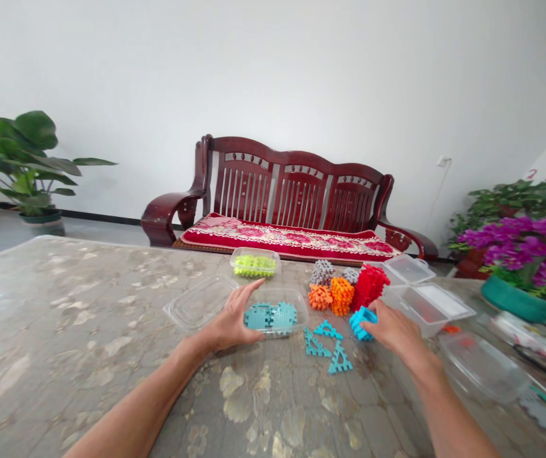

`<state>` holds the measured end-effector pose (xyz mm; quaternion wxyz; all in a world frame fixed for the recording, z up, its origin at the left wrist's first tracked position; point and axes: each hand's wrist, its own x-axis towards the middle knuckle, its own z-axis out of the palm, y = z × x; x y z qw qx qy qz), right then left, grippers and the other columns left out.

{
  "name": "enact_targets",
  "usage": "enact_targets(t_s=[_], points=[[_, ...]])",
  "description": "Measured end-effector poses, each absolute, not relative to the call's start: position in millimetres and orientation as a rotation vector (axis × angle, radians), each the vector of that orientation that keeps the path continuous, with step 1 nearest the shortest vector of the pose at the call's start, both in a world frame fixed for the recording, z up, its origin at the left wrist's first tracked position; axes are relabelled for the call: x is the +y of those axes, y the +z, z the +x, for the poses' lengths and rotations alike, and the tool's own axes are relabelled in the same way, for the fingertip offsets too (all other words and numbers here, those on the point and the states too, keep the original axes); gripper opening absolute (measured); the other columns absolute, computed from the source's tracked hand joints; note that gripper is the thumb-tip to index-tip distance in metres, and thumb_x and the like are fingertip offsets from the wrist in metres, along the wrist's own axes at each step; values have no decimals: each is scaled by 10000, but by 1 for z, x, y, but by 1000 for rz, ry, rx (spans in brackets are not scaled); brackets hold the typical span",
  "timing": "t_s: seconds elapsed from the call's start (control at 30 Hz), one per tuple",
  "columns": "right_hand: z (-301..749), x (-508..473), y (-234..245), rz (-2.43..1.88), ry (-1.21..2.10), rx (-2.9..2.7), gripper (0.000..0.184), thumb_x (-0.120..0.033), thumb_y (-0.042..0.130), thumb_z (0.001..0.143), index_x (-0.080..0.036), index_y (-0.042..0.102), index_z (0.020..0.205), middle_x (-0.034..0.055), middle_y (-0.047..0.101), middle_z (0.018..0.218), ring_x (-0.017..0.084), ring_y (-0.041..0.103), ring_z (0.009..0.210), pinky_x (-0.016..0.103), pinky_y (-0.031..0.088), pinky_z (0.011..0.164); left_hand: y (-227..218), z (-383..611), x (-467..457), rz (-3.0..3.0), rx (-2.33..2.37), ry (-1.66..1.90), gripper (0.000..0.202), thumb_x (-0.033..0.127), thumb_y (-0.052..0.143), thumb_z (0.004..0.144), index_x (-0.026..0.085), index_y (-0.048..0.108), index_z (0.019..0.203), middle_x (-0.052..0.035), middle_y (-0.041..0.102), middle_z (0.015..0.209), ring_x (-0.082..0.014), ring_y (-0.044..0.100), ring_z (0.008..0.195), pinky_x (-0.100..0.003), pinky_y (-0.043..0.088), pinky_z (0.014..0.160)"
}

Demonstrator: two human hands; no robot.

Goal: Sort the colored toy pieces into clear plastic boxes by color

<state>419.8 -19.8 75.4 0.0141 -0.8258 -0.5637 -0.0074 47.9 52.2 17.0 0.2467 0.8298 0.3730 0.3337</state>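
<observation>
The right grip (393, 329) is holding a teal toothed block (361, 320) pinched in its fingers, just above the surface (86, 331). The block's long axis seems to be running left to right, towards the clear tub (302, 310). The left grip (232, 322) is resting open and flat against that tub's wall. Several teal blocks (271, 315) are sitting inside, while three teal triangles (340, 366) are lying loose between the hands.

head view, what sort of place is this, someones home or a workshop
Probably a home living room: a carved wooden bench with a red floral cushion against the wall, potted plants either side, and toy building pieces on the table.
</observation>
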Motion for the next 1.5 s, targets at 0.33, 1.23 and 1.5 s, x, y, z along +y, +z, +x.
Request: enact_targets(t_s=[0.33,1.23,1.5], points=[[414,-21,77,-2405,-1,-1811,336,-338,602,766,-232,588,1085,95,715,1097,308,669,1002,359,465,747,18,48,50,2242,1020,892,1037,265,795,614,214,263,1502,-139,410,1487,-344,386,1371,-529,308,1164],[257,41,81,-1462,215,-2513,530,-192,670,712,-186,614,1239,97,672,1225,275,585,1121,395,434,966,15,49,51,2238,971,944,1125,285,830,581,184,212,1516,-178,349,1520,-365,330,1413,-547,252,1184],[244,43,70,-1274,287,-2320,390,-143,646,748,-214,652,1131,63,679,1198,215,607,1139,357,436,1020,12,49,51,2226,968,977,1183,249,823,568,230,141,1534,-159,324,1533,-368,311,1423,-556,255,1185]])
